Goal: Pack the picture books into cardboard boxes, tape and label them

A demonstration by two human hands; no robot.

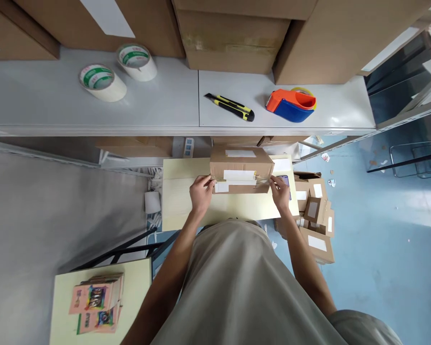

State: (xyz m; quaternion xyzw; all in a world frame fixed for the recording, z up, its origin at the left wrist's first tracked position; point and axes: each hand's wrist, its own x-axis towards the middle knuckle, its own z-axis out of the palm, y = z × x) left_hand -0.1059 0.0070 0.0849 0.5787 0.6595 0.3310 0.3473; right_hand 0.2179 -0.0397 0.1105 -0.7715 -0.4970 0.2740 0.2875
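Observation:
A closed cardboard box (237, 164) with white labels and tape across its near side rests on the pale yellow table (187, 211). My left hand (201, 194) is at the box's left end, thumb and fingers pinched on its near edge. At the opposite end, my right hand (280, 192) pinches the right edge in the same way. Whether a strip of tape lies between the fingertips is too small to tell. A phone (285, 181) lies partly behind my right hand, near a white sheet (281, 165).
Above the table, a grey shelf (165, 108) carries two tape rolls (106, 86), a utility knife (232, 106), an orange-and-blue tape dispenser (290, 105) and large cartons (233, 43). Small labelled boxes (316, 230) are piled at the right. Pink books (96, 299) lie on a lower-left table.

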